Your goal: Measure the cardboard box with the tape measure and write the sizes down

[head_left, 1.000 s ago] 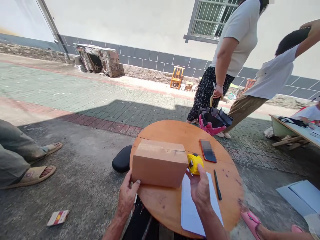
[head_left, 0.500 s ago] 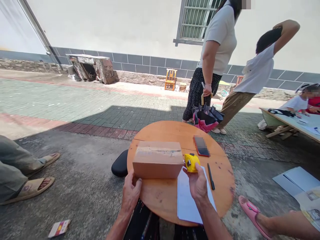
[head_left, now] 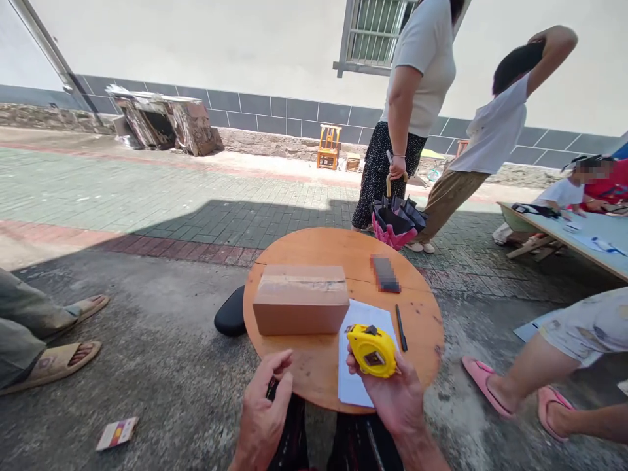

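My right hand (head_left: 392, 399) grips a yellow tape measure (head_left: 373, 352), raised above the sheets of white paper (head_left: 353, 386) near the table's front edge. Only a short bit of its end hook shows at the case. My left hand (head_left: 267, 402) is off the table's front edge, fingers curved and apart from the thumb, with nothing in it. Just beyond it a closed cardboard box (head_left: 300, 317), taped along the top, rests on the round wooden table (head_left: 314, 373). Right of the paper lies a black pen (head_left: 401, 328).
A phone (head_left: 385, 273), blurred out, lies on the table's far right. Behind the table stand two people, one holding a folded umbrella (head_left: 397, 219). A black stool seat (head_left: 230, 313) is at the left. Legs in pink slippers (head_left: 488, 386) are close on the right.
My left hand has let go of the box's left corner and drawn back toward me. My right hand has brought the tape measure away from the box, nearer to me.
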The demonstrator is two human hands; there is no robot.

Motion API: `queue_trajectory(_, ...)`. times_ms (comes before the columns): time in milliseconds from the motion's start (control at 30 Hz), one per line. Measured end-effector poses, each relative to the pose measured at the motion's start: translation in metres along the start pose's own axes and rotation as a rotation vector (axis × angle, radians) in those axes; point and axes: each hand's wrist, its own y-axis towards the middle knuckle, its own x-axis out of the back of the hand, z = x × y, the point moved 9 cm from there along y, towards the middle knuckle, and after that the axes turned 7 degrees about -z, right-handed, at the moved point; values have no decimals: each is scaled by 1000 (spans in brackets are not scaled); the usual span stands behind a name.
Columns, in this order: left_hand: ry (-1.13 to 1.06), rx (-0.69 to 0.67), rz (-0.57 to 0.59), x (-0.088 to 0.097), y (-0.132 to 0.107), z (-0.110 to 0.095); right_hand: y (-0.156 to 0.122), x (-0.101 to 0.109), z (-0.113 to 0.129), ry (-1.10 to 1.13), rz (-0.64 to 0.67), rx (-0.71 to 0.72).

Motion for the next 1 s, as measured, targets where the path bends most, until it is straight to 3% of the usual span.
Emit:
queue_trajectory(133, -284, 275, 301, -44, -12, -12, -16, -4, -18, -76, 125, -52)
queue_trajectory(233, -461, 486, 437, -63, -25, -9, -29, -8, -30, -208, 247, -84)
queue_trajectory(367, -477, 631, 527, -67, -38, 9, -40, -5, -46, -393, 350, -160)
queue_trajectory(600, -489, 701, 524, -61, -45, 25, -39, -3, -56, -546, 441, -174)
queue_trajectory(767, -403, 686, 430, -37, -28, 25, -36, -7, -49, -537, 413, -174)
queue_trajectory(1000, -225, 573, 181, 45, 25, 31, -28, 29, -24, -565, 262, -97)
